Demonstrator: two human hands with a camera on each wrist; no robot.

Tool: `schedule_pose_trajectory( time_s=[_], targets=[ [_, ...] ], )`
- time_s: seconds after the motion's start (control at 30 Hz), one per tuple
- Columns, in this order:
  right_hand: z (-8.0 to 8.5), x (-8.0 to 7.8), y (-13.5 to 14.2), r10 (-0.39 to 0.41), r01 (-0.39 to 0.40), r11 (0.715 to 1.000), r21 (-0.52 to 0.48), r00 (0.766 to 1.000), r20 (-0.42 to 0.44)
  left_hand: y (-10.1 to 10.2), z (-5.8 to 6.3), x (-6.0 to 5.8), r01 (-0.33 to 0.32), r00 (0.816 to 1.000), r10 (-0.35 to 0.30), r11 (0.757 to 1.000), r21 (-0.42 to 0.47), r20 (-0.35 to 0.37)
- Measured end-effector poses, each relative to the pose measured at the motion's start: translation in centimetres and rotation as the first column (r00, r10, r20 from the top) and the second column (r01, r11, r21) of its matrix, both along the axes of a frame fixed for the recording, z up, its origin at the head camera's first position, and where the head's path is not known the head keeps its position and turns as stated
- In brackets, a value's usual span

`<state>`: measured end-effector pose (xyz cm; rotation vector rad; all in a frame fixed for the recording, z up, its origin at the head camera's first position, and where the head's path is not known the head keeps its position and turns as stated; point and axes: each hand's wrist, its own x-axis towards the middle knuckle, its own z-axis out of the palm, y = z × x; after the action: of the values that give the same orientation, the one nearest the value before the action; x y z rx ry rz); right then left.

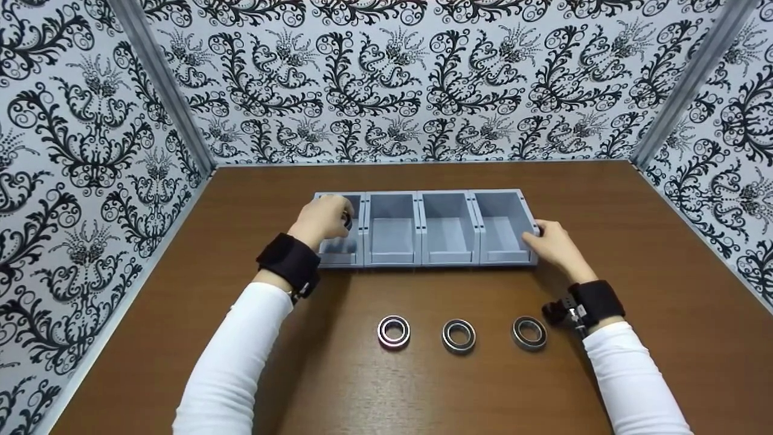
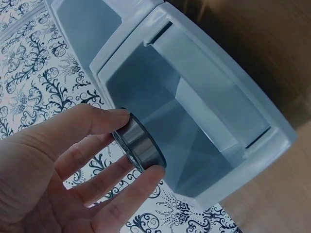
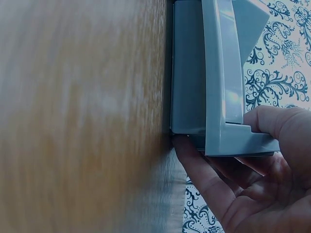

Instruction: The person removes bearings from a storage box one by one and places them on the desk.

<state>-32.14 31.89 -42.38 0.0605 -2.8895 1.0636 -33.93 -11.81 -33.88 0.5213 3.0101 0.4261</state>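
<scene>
My left hand [image 1: 323, 219] is over the leftmost grey bin [image 1: 339, 260] in a row of joined plastic bins. Between thumb and fingertips it pinches a ball bearing [image 2: 142, 145], a metal ring with dark edges, tilted on its side at the bin's open top in the left wrist view. At the other end of the row, my right hand [image 1: 557, 246] grips the outer side wall of the rightmost bin [image 1: 508, 258]. In the right wrist view its thumb lies over the rim, with the fingers outside and low by the tabletop.
Three more bearings lie flat on the brown table in front of the bins: a left one [image 1: 394, 345], a middle one [image 1: 459, 349] and a right one [image 1: 529, 345], near the right wrist strap [image 1: 596, 301]. Patterned panels [image 1: 398, 84] enclose the table's back and sides.
</scene>
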Motion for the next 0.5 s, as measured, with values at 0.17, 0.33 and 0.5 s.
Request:
schedule_pose_trajectory(
  time_s=[0.17, 0.33, 0.5],
  targets=[
    [-0.05, -0.03, 0.07, -0.003, 0.003, 1.000, 0.011, 1.000, -0.002, 0.02, 0.08, -0.12, 0.001, 1.000, -0.001, 1.000, -0.005, -0.028],
    [-0.08, 0.02, 0.02, -0.005, 0.005, 1.000, 0.002, 1.000, 0.000, -0.05, 0.22, -0.09, -0.002, 1.000, 0.002, 1.000, -0.013, -0.030],
    [0.02, 0.04, 0.04, 0.002, -0.002, 1.000, -0.002, 1.000, -0.001, -0.10, 0.49, 0.15, 0.003, 1.000, -0.004, 1.000, -0.018, -0.029]
  ],
)
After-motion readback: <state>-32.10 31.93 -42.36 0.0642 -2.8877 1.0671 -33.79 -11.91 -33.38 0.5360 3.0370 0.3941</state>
